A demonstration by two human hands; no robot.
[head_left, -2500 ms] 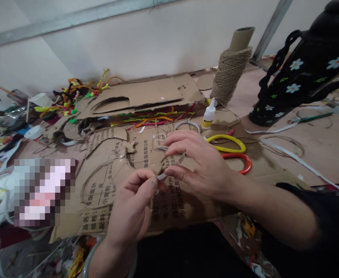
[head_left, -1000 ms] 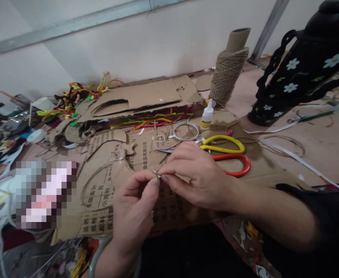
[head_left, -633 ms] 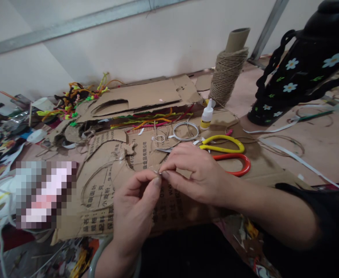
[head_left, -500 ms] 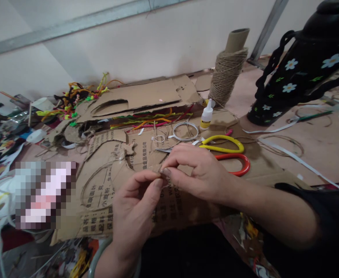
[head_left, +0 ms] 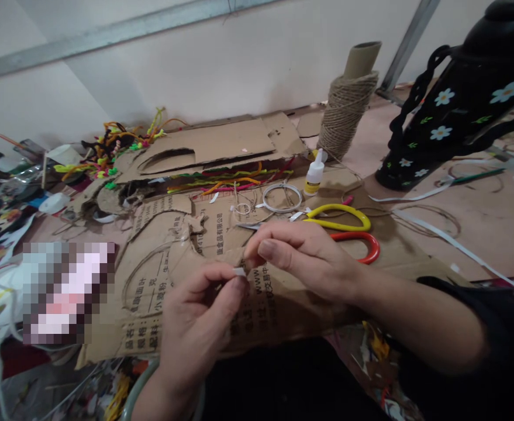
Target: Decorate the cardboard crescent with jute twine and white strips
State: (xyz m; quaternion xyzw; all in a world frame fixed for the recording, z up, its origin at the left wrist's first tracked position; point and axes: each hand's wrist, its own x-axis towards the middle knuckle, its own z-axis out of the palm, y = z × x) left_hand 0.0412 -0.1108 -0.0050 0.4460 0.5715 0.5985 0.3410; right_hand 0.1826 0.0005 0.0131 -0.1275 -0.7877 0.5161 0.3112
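Note:
My left hand (head_left: pixel 206 318) is closed in a pinch, with a small white piece (head_left: pixel 240 271) showing between thumb and forefinger. Close beside its fingertips, my right hand (head_left: pixel 303 254) has its fingers curled and its thumb alongside the forefinger. Whatever the right fingers hold, if anything, is too small to make out. Both hands are above a printed cardboard sheet (head_left: pixel 147 286). Scissors with one yellow and one red handle (head_left: pixel 353 216) lie just behind the right hand, their blades partly hidden. Farther back are a white ring (head_left: pixel 282 198) and a small glue bottle (head_left: pixel 314 174).
A twine spool (head_left: pixel 347 114) stands at the back, and a black flowered bottle (head_left: pixel 449 123) at the right. White ribbon (head_left: pixel 456 242) lies on the right side. Colourful fuzzy stems (head_left: pixel 116 143) and cut cardboard (head_left: pixel 234 137) lie at the back left.
The right thumb has lifted and its fingertips have moved slightly away from the left ones. A white piece now shows in the left pinch. The left hand has shifted slightly left.

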